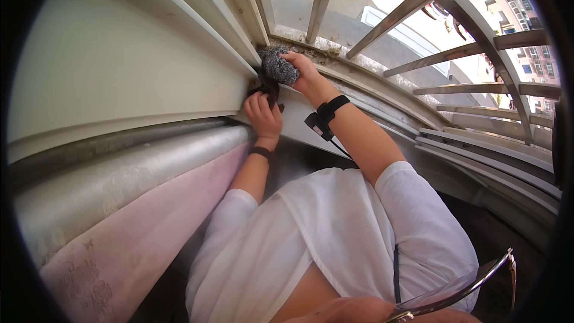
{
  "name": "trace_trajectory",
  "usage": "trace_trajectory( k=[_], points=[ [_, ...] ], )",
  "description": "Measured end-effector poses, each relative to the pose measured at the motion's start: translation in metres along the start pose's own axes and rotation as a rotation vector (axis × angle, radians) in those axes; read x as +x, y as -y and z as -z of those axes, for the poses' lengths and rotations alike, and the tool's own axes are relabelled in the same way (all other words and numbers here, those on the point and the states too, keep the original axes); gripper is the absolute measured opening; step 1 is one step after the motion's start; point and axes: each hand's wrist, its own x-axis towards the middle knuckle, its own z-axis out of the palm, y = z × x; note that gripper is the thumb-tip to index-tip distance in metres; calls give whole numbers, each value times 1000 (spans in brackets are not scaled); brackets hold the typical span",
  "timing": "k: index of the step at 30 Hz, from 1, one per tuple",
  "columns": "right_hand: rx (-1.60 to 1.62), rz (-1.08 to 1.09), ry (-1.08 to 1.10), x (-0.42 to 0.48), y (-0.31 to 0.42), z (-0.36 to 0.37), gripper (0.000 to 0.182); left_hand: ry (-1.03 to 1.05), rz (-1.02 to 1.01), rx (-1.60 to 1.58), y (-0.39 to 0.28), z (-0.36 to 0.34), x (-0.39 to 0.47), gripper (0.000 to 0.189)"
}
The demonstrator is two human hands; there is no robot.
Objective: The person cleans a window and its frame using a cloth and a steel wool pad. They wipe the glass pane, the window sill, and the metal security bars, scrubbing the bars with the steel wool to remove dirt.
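My right hand grips a grey, fuzzy pad or cloth at the inner corner of the window frame. Just below it, my left hand has its fingers curled around a dark brown, strap-like item, which runs up to the fuzzy pad. What that dark item is, I cannot tell. Black bands circle both wrists, and a small black device with a cable hangs at the right one.
Metal security bars stand outside the sill, which carries dirt and debris. Sliding-window tracks run to the right. A pale panel fills the left, above a silvery cloth-covered edge and a pink patterned cloth.
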Motion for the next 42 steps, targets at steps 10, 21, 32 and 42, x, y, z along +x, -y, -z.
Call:
trace_trajectory(
  k=[10, 21, 32, 42],
  points=[
    [26, 59, -168, -36, 24, 7, 18, 15, 5, 8, 3, -1, -1, 25],
    [-1909, 1018, -369, -34, 39, -21, 24, 1, 18, 15, 0, -2, 0, 25],
    [-2357, 1050, 95, -15, 19, -1, 22, 11, 7, 33, -3, -1, 4, 22],
    [-2194, 1268, -369, -83, 71, 30, 28, -9, 2, 38, -1, -3, 1, 26]
  ],
)
